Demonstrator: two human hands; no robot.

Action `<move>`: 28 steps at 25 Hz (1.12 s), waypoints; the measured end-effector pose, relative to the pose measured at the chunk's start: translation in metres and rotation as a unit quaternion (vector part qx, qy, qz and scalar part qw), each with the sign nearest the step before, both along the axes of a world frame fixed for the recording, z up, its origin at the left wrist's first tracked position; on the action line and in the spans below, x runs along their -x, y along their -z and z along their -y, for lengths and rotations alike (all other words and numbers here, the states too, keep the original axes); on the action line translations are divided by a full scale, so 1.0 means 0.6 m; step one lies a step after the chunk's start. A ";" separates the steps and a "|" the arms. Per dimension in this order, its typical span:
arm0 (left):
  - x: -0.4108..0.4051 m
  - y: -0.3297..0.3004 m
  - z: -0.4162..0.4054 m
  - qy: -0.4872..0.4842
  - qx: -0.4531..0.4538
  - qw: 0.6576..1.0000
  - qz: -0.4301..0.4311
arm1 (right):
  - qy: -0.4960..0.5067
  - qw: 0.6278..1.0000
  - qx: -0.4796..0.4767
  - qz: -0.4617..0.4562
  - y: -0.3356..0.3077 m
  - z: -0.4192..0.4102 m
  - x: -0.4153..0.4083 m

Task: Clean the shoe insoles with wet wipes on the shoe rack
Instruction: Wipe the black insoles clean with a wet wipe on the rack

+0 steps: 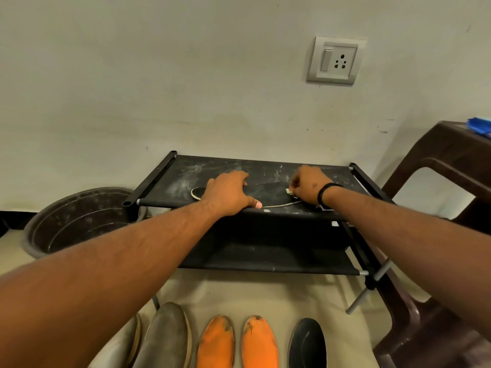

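Dusty black fabric-shelved shoe rack (228, 166) against a pale wall; a dark flat insole (268, 193) lies on its top shelf. Left hand (228, 193) presses the insole, grip spread. Right hand (309, 185), at 3 o'clock, pinches a small pale wet wipe (288, 192). The hands hide both insole ends. Brown plastic chair (435, 181) at 3 o'clock, cut off; dark round tub (77, 219) at 9; grey, orange and black shoes (239, 341) at 6, partly cropped.

wall (186, 88) behind rack (170, 166), chair (438, 160) right
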State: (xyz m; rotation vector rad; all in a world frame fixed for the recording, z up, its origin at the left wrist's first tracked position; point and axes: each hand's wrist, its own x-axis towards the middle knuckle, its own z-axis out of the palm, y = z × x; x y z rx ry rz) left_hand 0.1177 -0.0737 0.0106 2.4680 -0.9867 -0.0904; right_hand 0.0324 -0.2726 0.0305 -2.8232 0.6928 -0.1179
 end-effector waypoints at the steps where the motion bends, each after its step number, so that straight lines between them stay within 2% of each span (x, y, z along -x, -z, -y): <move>1: 0.002 0.000 -0.002 -0.003 -0.001 1.000 0.002 | -0.018 1.000 -0.021 0.005 0.002 -0.011 0.003; 5: -0.006 -0.008 -0.017 -0.045 -0.012 0.999 0.002 | -0.066 0.998 -0.016 0.004 0.003 -0.041 0.004; 9: -0.041 -0.008 -0.048 -0.050 0.010 0.998 -0.028 | -0.007 1.000 0.029 0.008 0.006 -0.024 -0.008; 12: -0.049 0.000 -0.049 -0.053 0.024 0.997 -0.044 | -0.011 0.999 0.033 0.011 0.013 -0.047 -0.019; 17: -0.060 0.007 -0.048 -0.044 0.060 0.997 -0.032 | -0.109 0.988 -0.092 0.065 0.013 -0.122 -0.041; 19: -0.060 0.011 -0.049 -0.045 0.069 0.996 -0.019 | -0.149 0.980 -0.113 0.064 0.011 -0.141 -0.042; 22: -0.059 0.015 -0.048 -0.057 0.088 0.994 -0.006 | -0.159 0.973 -0.154 0.065 0.008 -0.130 -0.035; 25: -0.060 0.019 -0.052 -0.069 0.098 0.993 -0.007 | -0.110 0.991 -0.071 0.037 0.008 -0.077 -0.032; 28: -0.056 0.019 -0.052 -0.067 0.093 0.993 -0.002 | 0.010 0.999 0.053 0.010 0.010 -0.023 -0.024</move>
